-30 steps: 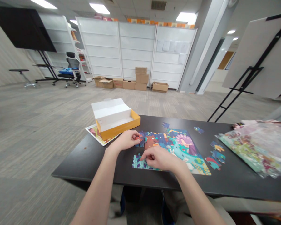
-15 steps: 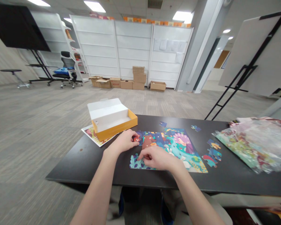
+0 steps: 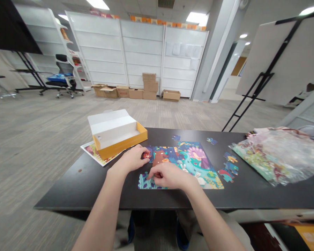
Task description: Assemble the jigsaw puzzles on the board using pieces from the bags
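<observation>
A partly joined jigsaw puzzle (image 3: pixel 192 164) with animals in a blue-green scene lies on the black table. At its left side my left hand (image 3: pixel 133 158) has thumb and fingers closed on a dark blue puzzle piece (image 3: pixel 147 155) with a red figure. Whether that piece is locked to its neighbours I cannot tell. My right hand (image 3: pixel 170 175) rests over the lower left of the puzzle, index fingertip down near the teal corner section (image 3: pixel 143 182). Its other fingers are curled under and hide part of the picture; what they hold, if anything, is hidden.
An open yellow box (image 3: pixel 120 139) with a white lid stands at the back left, on a printed sheet (image 3: pixel 90 149). Several loose pieces (image 3: pixel 230 167) lie right of the puzzle, others behind it. A clear plastic bag (image 3: pixel 285 153) covers the table's right end.
The view has swung slightly right, so everything sits further left in the picture. Both hands keep nearly the same pose and place on the puzzle.
</observation>
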Motion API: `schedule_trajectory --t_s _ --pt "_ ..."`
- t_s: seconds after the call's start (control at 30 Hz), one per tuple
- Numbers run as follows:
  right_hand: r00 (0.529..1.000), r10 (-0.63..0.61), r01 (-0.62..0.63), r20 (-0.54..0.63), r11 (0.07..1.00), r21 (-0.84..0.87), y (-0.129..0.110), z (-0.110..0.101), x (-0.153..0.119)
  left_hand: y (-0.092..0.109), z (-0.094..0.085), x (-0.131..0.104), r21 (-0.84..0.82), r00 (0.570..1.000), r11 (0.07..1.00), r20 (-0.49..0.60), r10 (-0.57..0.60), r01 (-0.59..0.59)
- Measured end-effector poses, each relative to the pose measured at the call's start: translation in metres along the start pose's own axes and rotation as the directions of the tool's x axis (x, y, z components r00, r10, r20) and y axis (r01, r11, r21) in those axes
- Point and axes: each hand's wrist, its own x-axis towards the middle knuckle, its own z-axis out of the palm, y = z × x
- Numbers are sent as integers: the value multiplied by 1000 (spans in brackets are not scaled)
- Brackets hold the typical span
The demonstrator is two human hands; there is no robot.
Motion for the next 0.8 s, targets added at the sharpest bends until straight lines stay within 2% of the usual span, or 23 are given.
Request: schedule_trajectory --t_s 0.23,0.43,0.53,0.67,0.8 --pt "1000 -9 9 -6 999 -37 -5 -3 -2 5 0 12 22 998 998 7 -63 63" --pt "990 -48 59 -135 995 81 -5 -10 -16 2 -4 21 -4 994 996 66 -87 88" --pt "979 9 20 -201 989 145 1 -20 -28 2 -5 24 -1 992 994 66 -106 107" --pt "969 130 -92 -211 979 181 18 -34 -45 3 -6 25 -20 990 992 73 -122 124" --pt "952 187 -148 -242 974 171 39 -44 -57 1 -4 25 -38 989 990 60 -133 136"
